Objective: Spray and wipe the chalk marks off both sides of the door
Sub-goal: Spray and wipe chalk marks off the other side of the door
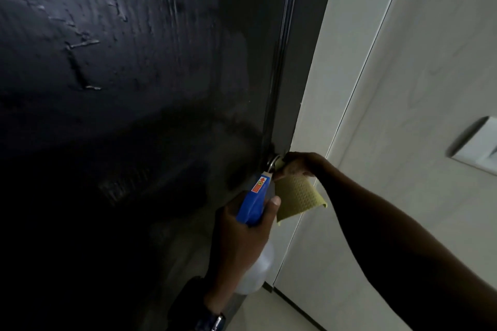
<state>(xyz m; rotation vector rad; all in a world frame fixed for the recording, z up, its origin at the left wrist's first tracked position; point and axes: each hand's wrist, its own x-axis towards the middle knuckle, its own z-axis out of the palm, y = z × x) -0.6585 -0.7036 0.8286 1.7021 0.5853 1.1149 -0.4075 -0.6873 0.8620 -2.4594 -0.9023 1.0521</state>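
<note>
**Door handle being grasped, chalk marks yet to be cleared**

Door (134, 88) is being shown in the single head view as a dark panel filling the left and centre of the picture, its edge running beside a pale wall (403, 88). Faint chalk marks (80, 62) are being seen on the upper left of the panel, so this side is being judged as not yet wiped clean; whether any spray is lying on it cannot be told in the dim light. The other side of the door is not being shown, and its state cannot be judged.

A spray bottle (255, 204) is being held by the left hand (242, 234), the fingers being curled round the neck below the blue head and the thumb being laid along its side; the nozzle is being pointed up towards the handle. A yellow cloth (298, 196) is being pinched by the right hand (298, 164), and it is hanging down below the fingers. The same hand is being pressed against the metal handle (273, 162) at the door's edge, though how firmly the handle is being gripped cannot be told. A light switch (478, 148) is being seen on the wall at the right.

Most of the task is being judged as left to do.
</note>
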